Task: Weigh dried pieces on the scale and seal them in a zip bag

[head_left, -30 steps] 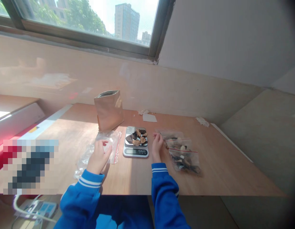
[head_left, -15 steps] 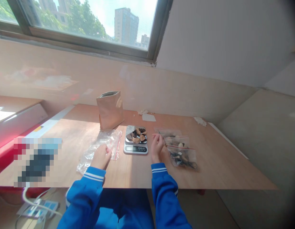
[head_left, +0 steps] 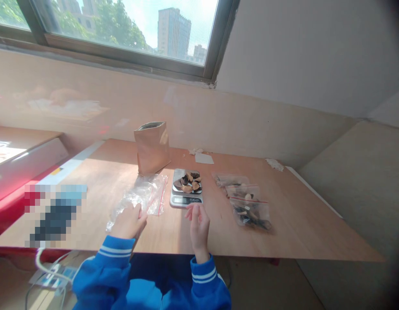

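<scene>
My left hand (head_left: 128, 221) lies at the near end of the clear plastic zip bags (head_left: 141, 193), its fingers curled inward. Whether it grips the plastic is hidden from view. Just in front of the kitchen scale (head_left: 186, 200) is my right hand (head_left: 199, 224), palm up, with fingers half bent and apart, seemingly holding nothing. Brown and dark dried slices (head_left: 188, 183), possibly dried mushrooms, are heaped on the scale's metal plate. Several filled zip bags (head_left: 251, 213) with dark and pale dried pieces overlap to the right of the scale.
An upright brown kraft pouch (head_left: 152, 148) stands with its top open behind the clear bags. A white paper piece (head_left: 204, 159) and crumpled tissue (head_left: 274, 164) lie near the wall. At left is a blurred-out dark item (head_left: 54, 219). The table's front edge (head_left: 251, 259) runs close to me.
My right hand has moved left and nearer to me, from beside the filled bags to the scale's front. My left hand has drawn back a little toward me. The view has shifted slightly.
</scene>
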The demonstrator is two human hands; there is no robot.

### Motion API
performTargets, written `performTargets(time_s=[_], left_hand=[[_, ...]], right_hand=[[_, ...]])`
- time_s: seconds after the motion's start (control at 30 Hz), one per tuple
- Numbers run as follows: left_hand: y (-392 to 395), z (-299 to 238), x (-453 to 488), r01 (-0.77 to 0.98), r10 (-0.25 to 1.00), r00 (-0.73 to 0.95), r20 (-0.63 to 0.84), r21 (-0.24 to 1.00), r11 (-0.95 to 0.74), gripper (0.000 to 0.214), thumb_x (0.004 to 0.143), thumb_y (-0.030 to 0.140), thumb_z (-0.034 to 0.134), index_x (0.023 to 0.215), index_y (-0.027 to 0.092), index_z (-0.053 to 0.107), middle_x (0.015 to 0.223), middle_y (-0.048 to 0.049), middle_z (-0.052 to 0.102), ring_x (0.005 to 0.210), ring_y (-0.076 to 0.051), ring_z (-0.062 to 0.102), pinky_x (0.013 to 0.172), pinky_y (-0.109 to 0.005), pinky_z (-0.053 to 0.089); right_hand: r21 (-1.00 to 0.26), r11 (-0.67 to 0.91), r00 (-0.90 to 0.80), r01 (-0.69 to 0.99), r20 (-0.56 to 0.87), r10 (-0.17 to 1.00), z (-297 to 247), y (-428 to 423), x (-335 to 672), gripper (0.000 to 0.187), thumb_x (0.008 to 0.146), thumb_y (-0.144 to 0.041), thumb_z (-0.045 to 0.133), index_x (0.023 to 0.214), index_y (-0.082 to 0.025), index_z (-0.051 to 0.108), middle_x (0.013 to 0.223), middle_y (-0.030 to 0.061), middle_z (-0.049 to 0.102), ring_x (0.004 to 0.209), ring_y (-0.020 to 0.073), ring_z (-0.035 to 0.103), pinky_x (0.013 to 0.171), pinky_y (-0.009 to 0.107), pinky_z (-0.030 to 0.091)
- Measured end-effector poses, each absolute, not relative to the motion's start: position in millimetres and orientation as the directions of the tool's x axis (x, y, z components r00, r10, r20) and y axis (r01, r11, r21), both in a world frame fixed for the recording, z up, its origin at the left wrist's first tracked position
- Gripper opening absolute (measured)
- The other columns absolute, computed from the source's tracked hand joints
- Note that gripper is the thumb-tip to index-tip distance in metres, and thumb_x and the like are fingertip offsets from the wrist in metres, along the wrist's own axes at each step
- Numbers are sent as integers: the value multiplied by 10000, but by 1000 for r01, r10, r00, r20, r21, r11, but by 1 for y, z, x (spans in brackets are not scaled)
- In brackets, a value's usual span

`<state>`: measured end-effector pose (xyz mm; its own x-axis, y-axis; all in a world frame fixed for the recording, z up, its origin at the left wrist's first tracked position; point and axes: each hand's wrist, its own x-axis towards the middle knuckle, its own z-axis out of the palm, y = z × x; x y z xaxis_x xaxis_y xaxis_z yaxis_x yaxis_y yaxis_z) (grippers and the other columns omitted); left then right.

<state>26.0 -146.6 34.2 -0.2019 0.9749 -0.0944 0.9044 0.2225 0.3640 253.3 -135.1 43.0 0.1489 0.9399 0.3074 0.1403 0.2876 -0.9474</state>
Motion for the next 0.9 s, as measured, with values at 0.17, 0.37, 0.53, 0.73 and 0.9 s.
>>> performTargets(time_s=[0.17, 0.37, 0.53, 0.73, 0.9], left_hand=[[-149, 49, 46, 790, 978, -208, 30, 595, 149, 268, 921, 394, 347, 730, 225, 429, 659, -3, 522, 656, -187, 545, 644, -292, 383], [-156, 63, 73, 515, 976, -62, 207, 845, -146, 346, 922, 504, 390, 760, 219, 500, 680, 9, 540, 650, -170, 547, 648, -285, 440], [-153, 52, 80, 392, 872, -307, 380, 886, -248, 358, 938, 455, 408, 681, 209, 453, 588, 41, 420, 546, -124, 449, 552, -242, 382], [-120, 61, 88, 337, 673, -589, 447, 893, -297, 337, 920, 428, 435, 667, 206, 417, 565, 57, 379, 515, -99, 375, 517, -229, 315], [-68, 78, 84, 377, 613, -638, 466, 883, -279, 367, 889, 357, 468, 588, 202, 327, 549, 60, 310, 531, -90, 321, 521, -230, 253]], right_hand=[[-975, 159, -225, 158, 121, 967, 45, -144, 225, 361, 971, -470, 411, 903, -202, 644, 694, -1, 604, 618, 135, 565, 588, 239, 437], [-990, 111, -213, 86, 90, 973, 41, -147, 195, 361, 945, -509, 437, 791, -206, 558, 686, -6, 583, 634, 140, 571, 567, 232, 437], [-995, 58, -64, 84, 52, 997, 37, -132, 219, 398, 894, -530, 478, 656, -211, 467, 563, -29, 510, 539, 131, 511, 542, 245, 405], [-958, 201, -125, 207, 178, 976, 42, -116, 256, 399, 948, -482, 413, 772, -189, 618, 801, 45, 652, 756, 166, 608, 681, 266, 476], [-839, 360, 92, 409, 430, 898, 37, -77, 283, 346, 953, -399, 409, 1157, -191, 594, 1182, 131, 598, 1124, 233, 555, 927, 386, 490]])
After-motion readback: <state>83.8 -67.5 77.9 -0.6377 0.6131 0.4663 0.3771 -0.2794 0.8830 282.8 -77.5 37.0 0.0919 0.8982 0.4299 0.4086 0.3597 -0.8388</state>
